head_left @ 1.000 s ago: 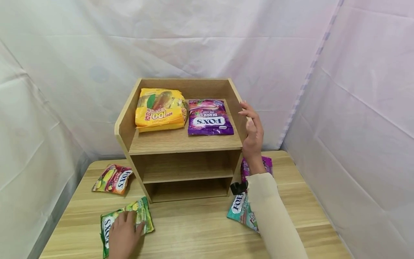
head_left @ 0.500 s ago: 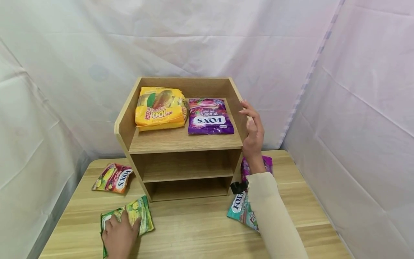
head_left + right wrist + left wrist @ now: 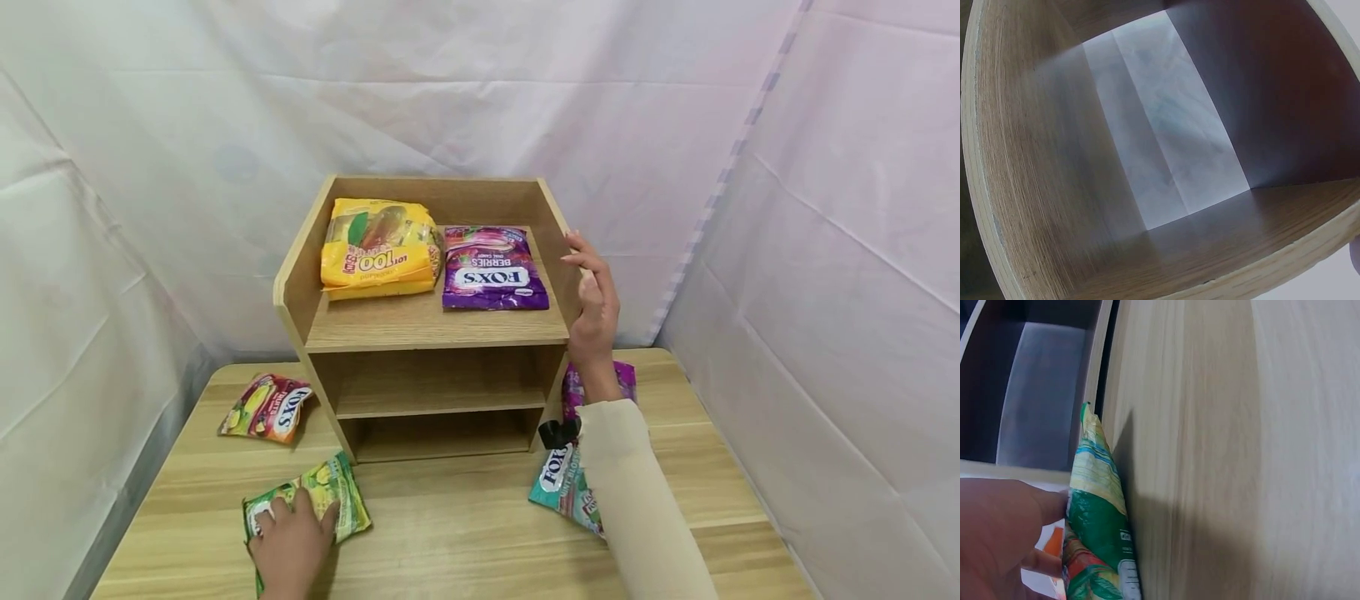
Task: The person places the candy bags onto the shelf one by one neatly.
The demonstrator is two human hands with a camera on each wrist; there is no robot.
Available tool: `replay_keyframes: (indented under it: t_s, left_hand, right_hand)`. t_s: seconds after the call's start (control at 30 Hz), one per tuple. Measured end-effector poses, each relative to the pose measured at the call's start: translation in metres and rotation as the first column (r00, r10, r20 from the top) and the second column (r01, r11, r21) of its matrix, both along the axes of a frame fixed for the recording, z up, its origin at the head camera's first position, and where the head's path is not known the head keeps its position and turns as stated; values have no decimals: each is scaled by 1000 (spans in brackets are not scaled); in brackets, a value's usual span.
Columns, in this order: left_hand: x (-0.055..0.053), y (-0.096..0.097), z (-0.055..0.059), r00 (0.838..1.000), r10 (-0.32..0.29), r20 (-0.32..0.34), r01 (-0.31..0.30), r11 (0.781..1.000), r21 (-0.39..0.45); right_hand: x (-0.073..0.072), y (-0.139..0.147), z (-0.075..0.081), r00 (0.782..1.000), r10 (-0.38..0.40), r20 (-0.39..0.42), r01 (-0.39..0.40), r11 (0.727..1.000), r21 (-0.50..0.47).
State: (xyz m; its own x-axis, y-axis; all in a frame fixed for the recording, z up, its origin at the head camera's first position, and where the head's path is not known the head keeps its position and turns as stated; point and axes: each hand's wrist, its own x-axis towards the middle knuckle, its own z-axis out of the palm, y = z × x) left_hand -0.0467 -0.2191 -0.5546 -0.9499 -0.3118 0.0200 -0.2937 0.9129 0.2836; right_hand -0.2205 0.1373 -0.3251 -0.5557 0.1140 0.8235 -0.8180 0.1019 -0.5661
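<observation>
In the head view my left hand (image 3: 291,546) rests on a green Fox's candy bag (image 3: 347,504) at the front left of the table, fingers spread over its top. The left wrist view shows the thumb (image 3: 1047,503) against the side of this candy bag (image 3: 1100,515), close beside the shelf. My right hand (image 3: 596,312) lies along the outer side of the wooden shelf (image 3: 435,333), its fingertips at the top edge of the right panel. On the top board are a yellow candy bag (image 3: 381,254) and a purple Fox's Berries bag (image 3: 493,271).
A red Fox's Fruits bag (image 3: 266,407) lies left of the shelf. On the right, a teal Fox's bag (image 3: 566,487) and a magenta bag (image 3: 626,379) are partly hidden by the right arm. White curtains (image 3: 465,83) surround the table (image 3: 450,542).
My left hand's fingers have spread and shifted on the green candy bag, which has slid very slightly right. The right hand stays at the shelf side. The head view has shifted a little.
</observation>
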Motion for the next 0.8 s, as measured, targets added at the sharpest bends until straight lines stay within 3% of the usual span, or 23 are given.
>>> replay_keyframes:
  t_s: [0.23, 0.43, 0.53, 0.63, 0.73, 0.8]
  left_hand:
    - [1, 9, 8, 999, -17, 51, 18, 999, -33]
    - [2, 16, 18, 990, -126, 61, 131, 987, -89]
    - [4, 18, 19, 980, -201, 2, 198, 963, -184]
    - [5, 19, 18, 961, -266, -80, 230, 924, -307]
    - [6, 20, 16, 936, -318, -151, 242, 893, -380]
    - [6, 21, 17, 928, -336, -161, 253, 885, -391]
  right_hand:
    - [9, -3, 8, 1000, 5, -1, -5, 1000, -15]
    - [11, -2, 11, 1000, -14, 0, 14, 1000, -5]
    - [10, -3, 11, 1000, -2, 2, 2, 1000, -8]
    - [10, -4, 12, 1000, 3, 2, -3, 1000, -2]
    - [11, -4, 12, 1000, 2, 4, -2, 1000, 0]
    - [11, -4, 12, 1000, 0, 8, 0, 1000, -3]
